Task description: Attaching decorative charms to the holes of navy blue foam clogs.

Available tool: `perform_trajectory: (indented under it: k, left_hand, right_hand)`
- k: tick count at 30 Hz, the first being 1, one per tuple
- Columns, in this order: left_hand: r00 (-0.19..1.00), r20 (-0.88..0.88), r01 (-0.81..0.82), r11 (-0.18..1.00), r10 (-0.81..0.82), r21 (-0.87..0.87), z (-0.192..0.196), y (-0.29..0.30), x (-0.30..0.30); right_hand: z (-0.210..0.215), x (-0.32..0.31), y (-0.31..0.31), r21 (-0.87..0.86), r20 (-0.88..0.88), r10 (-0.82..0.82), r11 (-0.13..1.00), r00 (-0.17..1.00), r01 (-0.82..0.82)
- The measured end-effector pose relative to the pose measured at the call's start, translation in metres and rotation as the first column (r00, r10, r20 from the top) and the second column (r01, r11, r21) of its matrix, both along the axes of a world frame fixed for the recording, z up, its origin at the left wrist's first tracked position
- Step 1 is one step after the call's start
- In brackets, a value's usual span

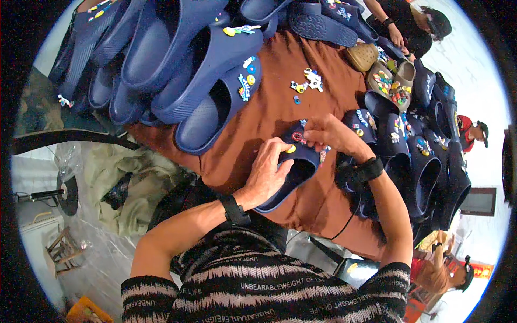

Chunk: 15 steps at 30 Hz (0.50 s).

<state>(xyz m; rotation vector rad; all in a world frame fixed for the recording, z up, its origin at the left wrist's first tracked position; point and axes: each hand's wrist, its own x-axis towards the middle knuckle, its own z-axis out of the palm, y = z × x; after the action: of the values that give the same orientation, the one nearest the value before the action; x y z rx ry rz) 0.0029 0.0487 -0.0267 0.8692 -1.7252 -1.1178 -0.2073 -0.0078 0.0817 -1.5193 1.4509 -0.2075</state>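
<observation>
A navy slide slipper [291, 185] lies on the brown cloth [237, 151] in front of me, its heel toward my body. My left hand [266, 169] grips the left side of its strap, the thumb at the strap's opening. Small colourful shoe charms, among them a red round one [297, 136] and a yellow one [291, 148], sit on the strap. Over the strap's far right part, my right hand [329, 134] has its fingers pinched together. Whatever is between those fingertips is hidden. Farther off on the cloth lie several loose charms [312, 81], white, yellow and blue.
Large navy slippers [156, 48] are heaped at the left, with one decorated slipper [215, 113] nearest. More decorated navy slippers [396, 134] crowd the right side, near tan clogs [385, 83]. Another person's hand [397, 37] is at the far right. A stool [65, 250] stands at lower left.
</observation>
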Motion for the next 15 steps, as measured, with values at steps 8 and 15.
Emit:
perform_trajectory:
  k: [8,15]
  left_hand:
    - [1.0,0.001,-0.002,0.999,0.002,-0.035,0.0,-0.001,-0.003]
    - [1.0,-0.006,0.004,0.999,-0.005,-0.052,-0.001,-0.001,0.0]
  right_hand:
    - [-0.017,0.008,-0.004,0.018,-0.063,0.001,1.0,0.998,0.0]
    - [-0.009,0.014,-0.015,0.103,-0.211,0.092,0.992,0.973,-0.071]
